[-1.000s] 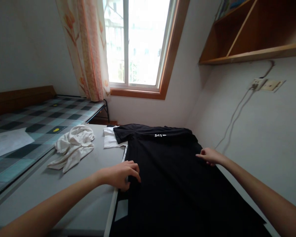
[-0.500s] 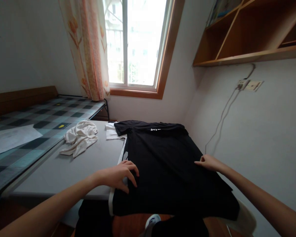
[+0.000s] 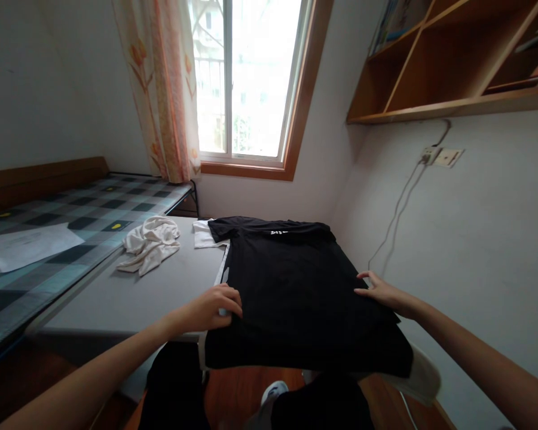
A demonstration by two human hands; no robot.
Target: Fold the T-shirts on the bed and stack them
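A black T-shirt (image 3: 296,286) with small white lettering near its far end lies spread out on the table, its front hem hanging at the near edge. At the shirt's left edge, my left hand (image 3: 219,306) is closed, fingers curled down on the fabric. My right hand (image 3: 379,292) rests at the right edge with thumb and forefinger apart, touching or just over the cloth. White fabric (image 3: 204,235) shows from beneath the black sleeve at the far left.
A crumpled white cloth (image 3: 151,242) lies on the grey table (image 3: 130,301). To the left is a bed with a checked cover (image 3: 89,206) and paper sheets (image 3: 31,246). A wall shelf (image 3: 430,107) and a socket with a cord (image 3: 442,156) are at right.
My left hand has moved up slightly along the shirt's left edge and its fingers have closed. My right thumb and forefinger have parted. The shirt's wrinkles look smoother, and the view has shifted slightly.
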